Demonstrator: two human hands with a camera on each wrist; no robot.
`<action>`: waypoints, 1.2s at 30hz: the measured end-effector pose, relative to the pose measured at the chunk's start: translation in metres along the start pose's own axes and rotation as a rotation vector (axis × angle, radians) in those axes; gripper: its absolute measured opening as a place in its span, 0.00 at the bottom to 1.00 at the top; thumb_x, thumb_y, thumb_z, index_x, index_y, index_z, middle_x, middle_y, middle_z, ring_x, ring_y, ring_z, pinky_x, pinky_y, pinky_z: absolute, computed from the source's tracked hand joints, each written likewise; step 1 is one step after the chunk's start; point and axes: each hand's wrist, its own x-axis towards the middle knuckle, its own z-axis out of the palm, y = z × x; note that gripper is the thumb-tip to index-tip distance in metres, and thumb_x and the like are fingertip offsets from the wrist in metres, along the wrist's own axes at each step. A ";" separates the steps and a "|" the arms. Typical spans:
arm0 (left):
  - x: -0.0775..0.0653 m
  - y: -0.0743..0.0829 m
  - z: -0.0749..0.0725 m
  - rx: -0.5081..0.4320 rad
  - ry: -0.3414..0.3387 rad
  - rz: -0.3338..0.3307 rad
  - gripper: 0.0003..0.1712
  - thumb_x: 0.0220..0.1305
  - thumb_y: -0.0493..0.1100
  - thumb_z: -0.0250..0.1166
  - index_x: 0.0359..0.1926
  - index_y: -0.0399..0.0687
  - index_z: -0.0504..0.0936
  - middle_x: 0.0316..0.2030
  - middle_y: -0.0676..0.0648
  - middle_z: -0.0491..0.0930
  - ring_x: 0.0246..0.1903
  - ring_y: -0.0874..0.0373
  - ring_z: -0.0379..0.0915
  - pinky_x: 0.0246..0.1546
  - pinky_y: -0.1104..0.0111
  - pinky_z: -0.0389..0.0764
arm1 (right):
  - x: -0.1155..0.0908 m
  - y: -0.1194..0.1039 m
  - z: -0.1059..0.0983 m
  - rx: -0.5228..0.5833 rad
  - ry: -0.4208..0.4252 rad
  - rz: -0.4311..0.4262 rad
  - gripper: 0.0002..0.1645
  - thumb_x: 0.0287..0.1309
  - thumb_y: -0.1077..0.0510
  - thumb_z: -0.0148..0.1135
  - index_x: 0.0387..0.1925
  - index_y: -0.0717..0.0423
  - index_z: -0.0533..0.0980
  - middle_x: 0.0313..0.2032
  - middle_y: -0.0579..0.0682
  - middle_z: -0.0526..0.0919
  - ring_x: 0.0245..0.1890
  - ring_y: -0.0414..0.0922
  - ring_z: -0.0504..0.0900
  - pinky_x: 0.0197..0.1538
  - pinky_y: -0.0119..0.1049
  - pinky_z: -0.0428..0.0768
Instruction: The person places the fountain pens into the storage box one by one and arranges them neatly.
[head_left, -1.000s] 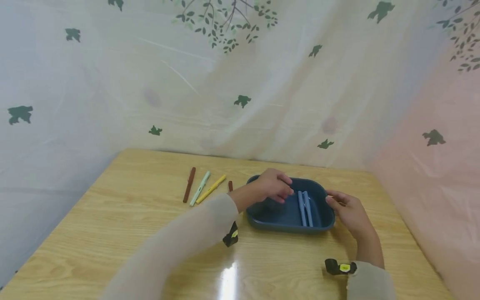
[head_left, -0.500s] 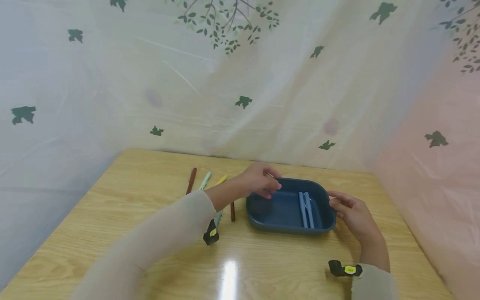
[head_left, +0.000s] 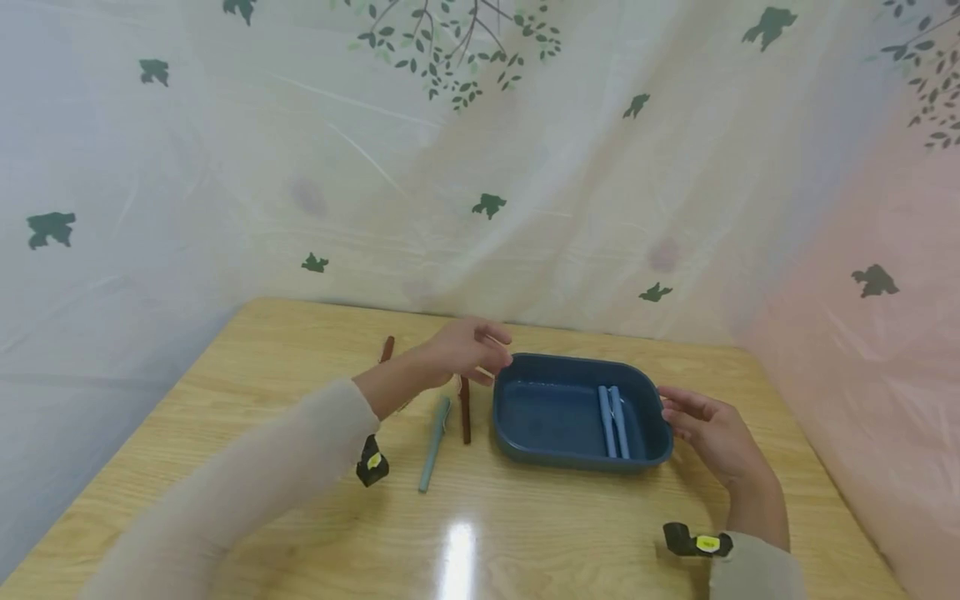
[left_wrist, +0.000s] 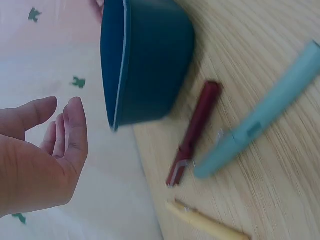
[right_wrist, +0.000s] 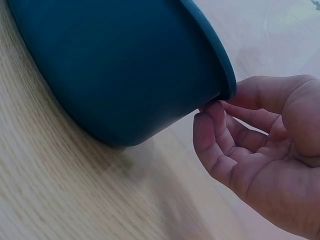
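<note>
A dark blue oval-cornered tray (head_left: 540, 417) stands on the table with two blue pens (head_left: 606, 423) lying side by side in its right part. My right hand (head_left: 708, 433) grips the tray's right end; in the right wrist view, thumb and curled fingers meet at its rim (right_wrist: 227, 82). Just left of the tray, my left hand (head_left: 465, 346) hovers with loosely bent fingers, nothing in them. Below it lie a dark red pen (head_left: 466, 417) and a teal pen (head_left: 435, 446). A yellow pen (left_wrist: 207, 222) appears in the left wrist view but is hidden by the arm in the head view.
Behind the left forearm, the tip of another dark red pen (head_left: 387, 348) shows. The wooden table (head_left: 570, 533) ends at a pale curtain (head_left: 405, 208) printed with birds and leaves. Black wrist cameras (head_left: 371, 460) sit on both sleeves.
My left hand has moved left from over the tray to beyond its left end, uncovering the near dark red pen and the teal pen. The right hand has stayed at the tray.
</note>
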 end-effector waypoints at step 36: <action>-0.026 -0.069 -0.113 0.202 0.302 -0.120 0.27 0.69 0.35 0.63 0.66 0.29 0.70 0.51 0.34 0.80 0.47 0.44 0.81 0.50 0.57 0.86 | 0.002 0.001 0.000 0.024 -0.001 -0.011 0.33 0.72 0.57 0.62 0.72 0.68 0.66 0.52 0.45 0.81 0.49 0.35 0.80 0.52 0.27 0.82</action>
